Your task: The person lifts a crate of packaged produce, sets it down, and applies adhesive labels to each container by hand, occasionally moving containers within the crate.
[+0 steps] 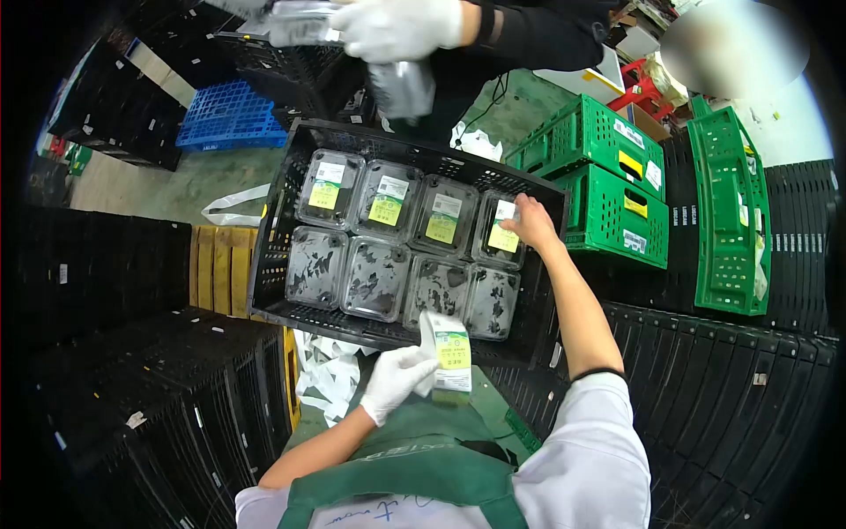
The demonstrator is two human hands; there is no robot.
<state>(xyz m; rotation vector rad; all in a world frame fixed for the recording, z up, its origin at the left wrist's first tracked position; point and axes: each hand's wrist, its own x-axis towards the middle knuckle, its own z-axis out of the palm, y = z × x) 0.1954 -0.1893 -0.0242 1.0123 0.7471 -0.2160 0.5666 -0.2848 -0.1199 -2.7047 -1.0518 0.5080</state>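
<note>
My left hand (398, 379), in a white glove, grips a strip of green and white labels (453, 354) below the black crate (388, 333). Bare and with its fingers bent, my right hand (531, 222) touches the label on the rightmost back container (500, 251). The crate holds two rows of clear lidded plastic containers with dark contents. Labels sit on the lids of the back row, such as the far-left one (324, 185). The front-row lids, like this one (376, 278), show no label.
Across the crate, a co-worker's gloved hand (401, 31) is near blurred clear packages (401, 88). Green crates (617, 212) stand at the right, a blue pallet (231, 116) at the back left. Black crates (106, 264) are stacked on both sides. White paper strips (326, 375) lie below.
</note>
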